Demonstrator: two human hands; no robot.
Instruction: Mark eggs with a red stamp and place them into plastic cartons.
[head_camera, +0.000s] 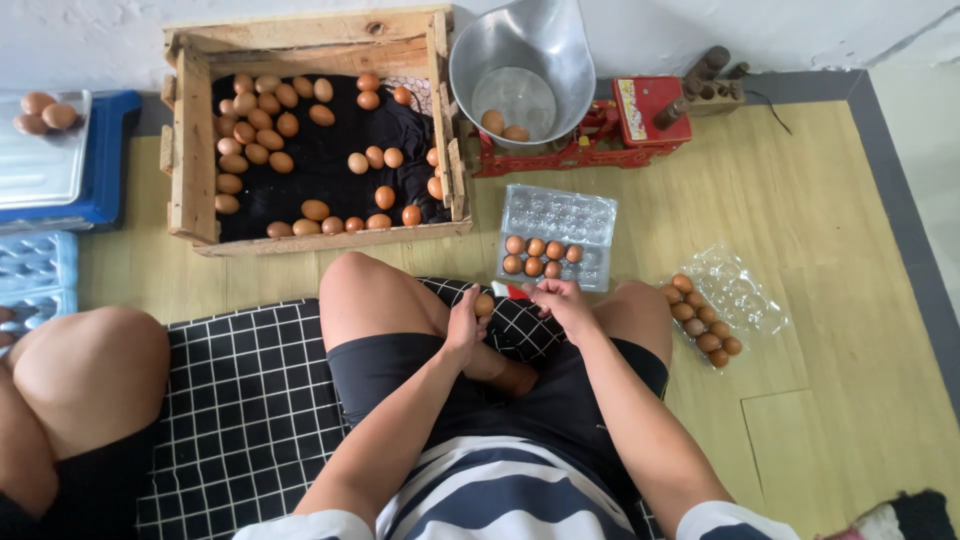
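Between the seated person's knees, the left hand (463, 325) curls its fingers around one brown egg (484, 305), while the right hand (562, 303) hovers pinched just below the clear egg tray (557, 237); what it pinches I cannot tell. Light and smooth, the egg looks brittle and likely to crack under pressure, so cradle it round the middle. More eggs lie in the wooden crate (194, 150).

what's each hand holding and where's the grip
The left hand holds a brown egg at its lower end, between fingers and thumb. What the right hand holds, if anything, cannot be told.
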